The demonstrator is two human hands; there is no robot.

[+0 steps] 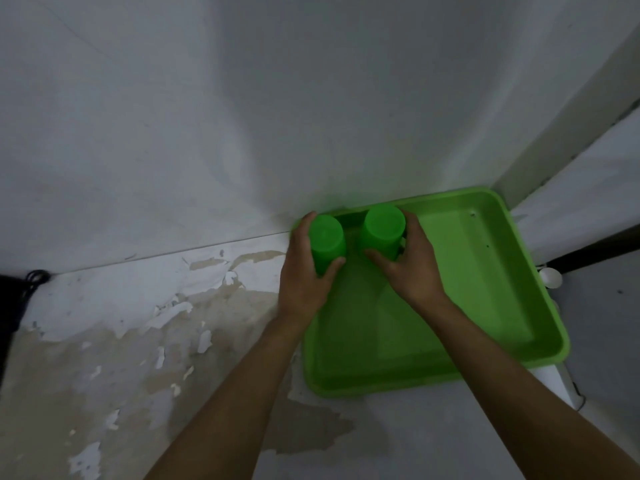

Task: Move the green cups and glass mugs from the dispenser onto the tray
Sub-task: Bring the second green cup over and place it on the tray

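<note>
Seen from above, a person's two bare forearms reach forward over a bright green tray (pixel 485 289) that sits on a pale surface with peeling, patchy paint (pixel 156 323), pushed up against a white wall (pixel 242 116). Each hand grips one green plastic cup, and both cups are upside down, their flat bases facing up.

The left hand (pixel 303 271) wraps around the left green cup (pixel 327 242) at the tray's far left corner. Its fingers curl along the cup's outer left side while the thumb presses against the near side, so the cup is clasped between them.

The right hand (pixel 410 261) holds the right green cup (pixel 382 232), just beside the first and close to the tray's far rim. Its thumb lies across the near side and its fingers curve around the right side, closed on the cup.

The two cups stand near each other with a narrow gap between them. Whether their rims touch the tray floor cannot be told. The rest of the tray is bare apart from a few dark specks. A small white round object (pixel 550 277) lies just outside the tray's right rim.
</note>
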